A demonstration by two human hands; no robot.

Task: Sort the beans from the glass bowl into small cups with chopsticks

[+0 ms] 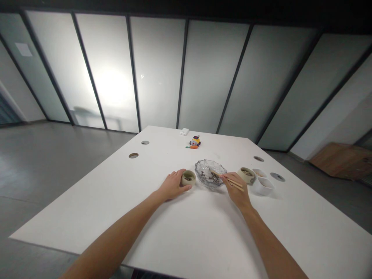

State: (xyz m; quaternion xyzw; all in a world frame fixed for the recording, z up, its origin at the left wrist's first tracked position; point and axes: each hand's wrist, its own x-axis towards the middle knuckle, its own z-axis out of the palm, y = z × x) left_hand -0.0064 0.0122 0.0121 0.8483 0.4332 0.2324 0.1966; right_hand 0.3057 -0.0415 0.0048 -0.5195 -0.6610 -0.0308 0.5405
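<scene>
My left hand [173,185] is wrapped round a small beige cup [188,178] that stands on the white table [186,228]; dark bits lie inside the cup. My right hand [236,191] grips a pair of wooden chopsticks [227,180], whose tips reach into a clear glass bowl [209,173] holding small dark pieces. The glass bowl sits between the two hands, just right of the cup.
Right of the glass bowl stand another beige cup [246,174] and two small white dishes [263,185]. A small toy [195,142] and a white box [184,131] lie at the far edge. Round holes [133,155] dot the tabletop. Frosted glass panels stand behind.
</scene>
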